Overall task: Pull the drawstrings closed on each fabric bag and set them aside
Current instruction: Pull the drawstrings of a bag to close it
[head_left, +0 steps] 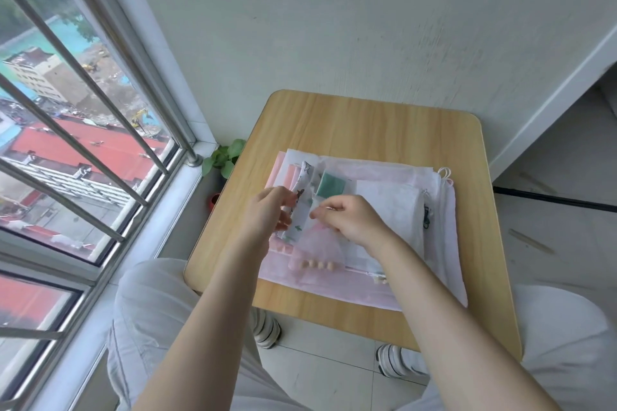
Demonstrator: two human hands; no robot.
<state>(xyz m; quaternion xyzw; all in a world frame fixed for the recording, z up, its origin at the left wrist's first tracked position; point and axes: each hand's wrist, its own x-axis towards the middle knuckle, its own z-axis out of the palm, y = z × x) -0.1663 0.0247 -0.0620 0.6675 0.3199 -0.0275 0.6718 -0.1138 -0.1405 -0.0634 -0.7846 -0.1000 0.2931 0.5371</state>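
Looks like mid-cinch — right hand pinches a thin cord at the sheer pink fabric bag atop the pile on the light wooden desk; left hand grips the white printed pouch. Next, I'd guess: pull taut, set aside.

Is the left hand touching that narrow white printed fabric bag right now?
Touching. The head view shows the left hand with its fingers against the left edge of the narrow white printed fabric bag, no gap between them.

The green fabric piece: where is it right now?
Head view: the green fabric piece lies on the bag pile, just beyond the right hand, mid-table.
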